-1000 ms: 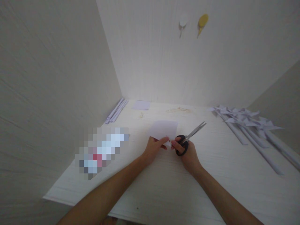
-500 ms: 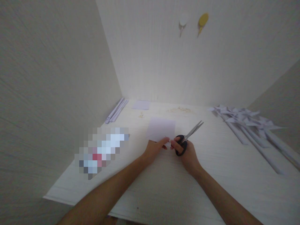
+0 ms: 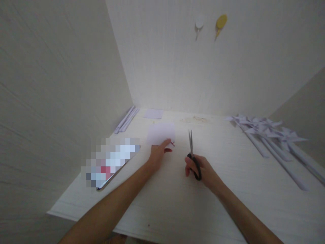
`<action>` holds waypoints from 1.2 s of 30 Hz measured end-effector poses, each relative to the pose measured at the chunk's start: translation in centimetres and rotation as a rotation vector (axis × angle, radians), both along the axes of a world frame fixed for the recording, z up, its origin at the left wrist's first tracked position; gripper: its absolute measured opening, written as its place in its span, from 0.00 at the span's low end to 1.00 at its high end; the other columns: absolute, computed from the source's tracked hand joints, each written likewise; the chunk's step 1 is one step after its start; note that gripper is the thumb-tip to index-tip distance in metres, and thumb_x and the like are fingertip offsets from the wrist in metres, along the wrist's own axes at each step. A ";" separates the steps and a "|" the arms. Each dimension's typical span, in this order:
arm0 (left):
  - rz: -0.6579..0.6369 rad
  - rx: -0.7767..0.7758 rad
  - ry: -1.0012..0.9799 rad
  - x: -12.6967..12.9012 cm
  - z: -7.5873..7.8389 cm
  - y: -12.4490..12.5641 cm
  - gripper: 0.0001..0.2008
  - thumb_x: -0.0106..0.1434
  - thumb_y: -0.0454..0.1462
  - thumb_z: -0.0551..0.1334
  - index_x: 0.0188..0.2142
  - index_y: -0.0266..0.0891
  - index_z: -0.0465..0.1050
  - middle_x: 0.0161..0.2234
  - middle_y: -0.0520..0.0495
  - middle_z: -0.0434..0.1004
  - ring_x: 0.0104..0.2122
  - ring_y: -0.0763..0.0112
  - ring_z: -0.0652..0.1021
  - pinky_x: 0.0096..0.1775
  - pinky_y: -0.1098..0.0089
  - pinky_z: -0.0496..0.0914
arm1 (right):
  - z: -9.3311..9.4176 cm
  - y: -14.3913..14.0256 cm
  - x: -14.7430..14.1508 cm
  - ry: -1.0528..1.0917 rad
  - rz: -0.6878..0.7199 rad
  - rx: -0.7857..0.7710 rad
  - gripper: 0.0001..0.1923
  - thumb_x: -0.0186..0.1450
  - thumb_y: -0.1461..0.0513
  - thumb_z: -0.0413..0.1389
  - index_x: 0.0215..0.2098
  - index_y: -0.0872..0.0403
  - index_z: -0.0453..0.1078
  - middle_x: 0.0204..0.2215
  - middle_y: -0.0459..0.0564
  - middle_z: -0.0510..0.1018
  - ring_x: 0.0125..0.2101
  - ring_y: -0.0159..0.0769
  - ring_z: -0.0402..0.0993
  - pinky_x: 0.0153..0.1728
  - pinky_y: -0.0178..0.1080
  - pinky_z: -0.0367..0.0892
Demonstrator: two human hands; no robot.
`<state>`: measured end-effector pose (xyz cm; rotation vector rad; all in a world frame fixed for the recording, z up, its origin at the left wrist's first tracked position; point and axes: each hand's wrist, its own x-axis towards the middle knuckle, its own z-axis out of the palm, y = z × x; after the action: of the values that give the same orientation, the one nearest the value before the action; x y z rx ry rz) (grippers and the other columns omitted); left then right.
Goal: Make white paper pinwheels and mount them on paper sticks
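Note:
My left hand (image 3: 159, 153) pinches the near edge of a square sheet of paper (image 3: 160, 133), thumb on top and fingers beneath. The pale sheet is raised a little and bends slightly. In my right hand (image 3: 201, 169) is a pair of scissors (image 3: 191, 145) with black handles. Their blades point away from me and stand slightly apart, to the right of the paper and not touching it. My right fingers wrap round the handle loops, which they partly hide.
Finished paper pinwheels (image 3: 264, 127) on rolled paper sticks lie at the right. Several paper rolls (image 3: 127, 120) and another square sheet (image 3: 153, 114) are at the back left. A blurred-out phone-like device (image 3: 116, 161) lies left. Small brownish bits (image 3: 200, 119) sit near the wall; two hooks (image 3: 221, 22) hang above.
My left hand has moved left with the paper, away from my right hand. The scissors have turned from pointing right to pointing nearly straight ahead, and my right hand now grips their loops.

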<state>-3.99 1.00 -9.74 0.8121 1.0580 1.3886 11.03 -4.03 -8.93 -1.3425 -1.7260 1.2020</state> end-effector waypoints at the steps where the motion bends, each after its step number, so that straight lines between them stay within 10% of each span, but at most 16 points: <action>1: 0.007 0.004 -0.004 -0.1 0.0 0.1 0.09 0.45 0.37 0.61 0.27 0.36 0.68 0.27 0.49 0.71 0.26 0.74 0.71 0.21 0.77 0.65 | 0.3 -0.1 0.0 -0.028 -0.005 -0.001 0.25 0.57 0.46 0.45 0.13 0.56 0.61 0.11 0.43 0.61 0.14 0.25 0.56 0.16 0.31 0.51; 36: -0.038 0.036 -0.034 0.1 0.6 -0.4 0.07 0.48 0.38 0.60 0.24 0.35 0.70 0.23 0.50 0.72 0.23 0.75 0.72 0.23 0.76 0.65 | 0.3 -0.5 -0.5 -0.193 0.023 -0.153 0.27 0.52 0.46 0.49 0.06 0.55 0.58 0.05 0.45 0.62 0.09 0.26 0.56 0.14 0.32 0.52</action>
<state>-3.92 0.61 -9.12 0.8276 0.9894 1.3884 10.52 -4.57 -8.65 -1.5779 -1.8164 1.2746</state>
